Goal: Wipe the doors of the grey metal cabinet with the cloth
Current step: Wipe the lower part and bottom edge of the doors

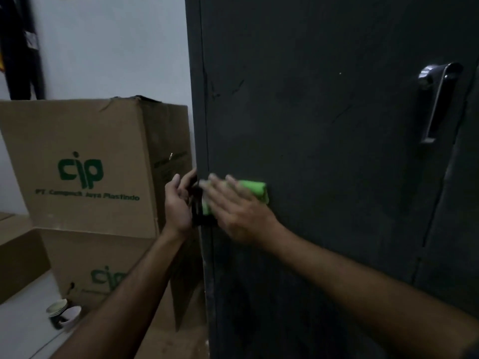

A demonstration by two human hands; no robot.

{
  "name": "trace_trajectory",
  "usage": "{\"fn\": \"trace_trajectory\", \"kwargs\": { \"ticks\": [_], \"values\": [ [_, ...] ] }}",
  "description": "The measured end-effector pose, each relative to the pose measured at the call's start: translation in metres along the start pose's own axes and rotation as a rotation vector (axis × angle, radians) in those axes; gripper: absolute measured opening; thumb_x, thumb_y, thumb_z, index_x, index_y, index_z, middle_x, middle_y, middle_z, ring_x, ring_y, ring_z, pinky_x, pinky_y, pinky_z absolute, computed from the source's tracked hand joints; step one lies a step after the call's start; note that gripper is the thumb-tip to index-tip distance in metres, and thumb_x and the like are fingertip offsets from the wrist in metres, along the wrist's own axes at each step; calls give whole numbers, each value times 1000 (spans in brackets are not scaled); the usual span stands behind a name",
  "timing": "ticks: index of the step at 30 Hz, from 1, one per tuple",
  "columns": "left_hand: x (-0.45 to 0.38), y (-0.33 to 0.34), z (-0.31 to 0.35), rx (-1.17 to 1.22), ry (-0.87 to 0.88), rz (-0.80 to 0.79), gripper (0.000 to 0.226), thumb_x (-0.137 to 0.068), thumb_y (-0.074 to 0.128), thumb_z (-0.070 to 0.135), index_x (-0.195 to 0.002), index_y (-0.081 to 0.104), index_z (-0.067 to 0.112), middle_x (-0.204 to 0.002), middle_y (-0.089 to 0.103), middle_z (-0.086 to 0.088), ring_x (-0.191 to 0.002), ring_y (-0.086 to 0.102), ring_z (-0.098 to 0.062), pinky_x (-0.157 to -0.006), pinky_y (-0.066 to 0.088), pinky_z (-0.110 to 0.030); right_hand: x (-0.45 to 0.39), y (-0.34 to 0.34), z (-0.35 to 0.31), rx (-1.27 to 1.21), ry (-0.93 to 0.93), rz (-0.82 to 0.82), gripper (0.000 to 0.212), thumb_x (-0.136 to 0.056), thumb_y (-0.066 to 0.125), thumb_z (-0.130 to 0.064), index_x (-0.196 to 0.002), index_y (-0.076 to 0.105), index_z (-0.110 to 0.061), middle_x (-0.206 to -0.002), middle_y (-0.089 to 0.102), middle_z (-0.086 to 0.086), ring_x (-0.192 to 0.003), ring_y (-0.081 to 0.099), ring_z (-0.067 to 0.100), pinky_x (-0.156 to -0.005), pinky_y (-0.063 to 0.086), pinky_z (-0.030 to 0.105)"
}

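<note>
The grey metal cabinet (324, 112) fills the right of the view, and its left door faces me. A bright green cloth (255, 189) lies flat against that door near its left edge. My right hand (233, 206) presses the cloth to the door with straight fingers and looks blurred. My left hand (178, 200) is at the cabinet's left edge, fingers loosely curled beside a dark object (197, 203) there; whether it holds it I cannot tell. A metal handle (438, 99) sits at the door's right side.
Two stacked cardboard boxes with green "cip" print (85, 164) stand right beside the cabinet's left side. Lower cardboard boxes (20, 257) lie further left. Paper cups (64, 313) sit on the white floor at bottom left. A pale wall is behind.
</note>
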State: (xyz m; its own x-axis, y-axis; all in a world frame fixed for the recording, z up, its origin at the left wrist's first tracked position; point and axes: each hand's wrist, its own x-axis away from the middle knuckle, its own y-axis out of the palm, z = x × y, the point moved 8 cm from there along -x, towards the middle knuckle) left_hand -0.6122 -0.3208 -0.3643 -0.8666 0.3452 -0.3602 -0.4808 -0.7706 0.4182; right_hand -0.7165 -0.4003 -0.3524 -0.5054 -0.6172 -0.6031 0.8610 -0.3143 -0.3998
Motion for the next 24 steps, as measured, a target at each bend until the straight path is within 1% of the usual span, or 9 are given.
{"fn": "trace_trajectory", "kwargs": {
  "ticks": [2, 4, 8, 10, 14, 16, 21, 23, 24],
  "values": [
    [-3, -4, 2, -10, 5, 14, 61, -109, 17, 45, -135, 62, 13, -118, 76, -7, -114, 68, -24, -95, 52, -36, 39, 20, -34, 35, -254, -203, 49, -102, 41, -28, -146, 50, -10, -164, 28, 16, -153, 22, 35, -126, 10, 52],
    [-7, -7, 2, -40, -11, 11, 62, -108, 17, 46, -131, 65, 17, -119, 75, -8, -112, 66, -25, -94, 47, -39, 41, 12, -13, 63, -237, -138, 47, -100, 45, -26, -144, 55, -14, -161, 37, 13, -144, 39, 36, -117, 28, 51],
    [-12, -10, -2, -125, -11, -29, 68, -103, 19, 55, -143, 61, 19, -136, 69, -14, -122, 59, -35, -90, 43, -42, -17, -48, 98, 136, 445, 299, 41, -98, 57, -24, -137, 61, -10, -144, 51, 14, -118, 45, 35, -95, 39, 47],
    [-6, -5, 2, -167, 10, -52, 69, -101, 22, 60, -142, 61, 21, -139, 67, -15, -131, 58, -34, -102, 43, -45, -18, -47, 87, 80, 563, 377, 40, -99, 55, -30, -134, 63, -10, -137, 54, 14, -118, 43, 36, -96, 39, 49],
    [14, 16, 6, -251, 119, -101, 57, -106, 25, 56, -144, 55, 26, -135, 69, -1, -125, 65, -13, -99, 54, -26, 63, 16, -30, 14, 69, 44, 44, -95, 60, -32, -134, 64, -14, -135, 63, 7, -118, 55, 33, -101, 39, 47],
    [26, 22, 2, -317, 193, -78, 48, -110, 27, 48, -147, 50, 30, -144, 62, 4, -134, 58, -9, -112, 49, -32, 94, 8, -2, 21, 29, 5, 42, -92, 60, -28, -132, 66, -16, -135, 64, 6, -115, 58, 34, -100, 40, 46],
    [45, 18, -14, -421, 260, 46, 73, -103, 35, 57, -164, 29, 17, -164, 40, 0, -150, 40, -11, -126, 33, -49, 73, -87, 163, 184, 646, 327, 40, -100, 58, -30, -133, 61, -7, -134, 51, 17, -113, 45, 37, -93, 40, 50],
    [50, 17, -17, -431, 284, 79, 74, -102, 37, 55, -164, 28, 16, -163, 40, -2, -150, 40, -14, -125, 34, -51, 73, -76, 140, 163, 739, 370, 44, -97, 59, -27, -136, 59, -7, -137, 44, 18, -116, 41, 38, -96, 36, 51],
    [52, 17, -19, -441, 295, 96, 72, -103, 37, 53, -164, 28, 16, -163, 40, -3, -150, 40, -14, -125, 34, -51, 78, -54, 105, 124, 621, 301, 47, -93, 60, -25, -137, 59, -8, -140, 41, 16, -118, 42, 39, -98, 37, 52]
  ]
}}
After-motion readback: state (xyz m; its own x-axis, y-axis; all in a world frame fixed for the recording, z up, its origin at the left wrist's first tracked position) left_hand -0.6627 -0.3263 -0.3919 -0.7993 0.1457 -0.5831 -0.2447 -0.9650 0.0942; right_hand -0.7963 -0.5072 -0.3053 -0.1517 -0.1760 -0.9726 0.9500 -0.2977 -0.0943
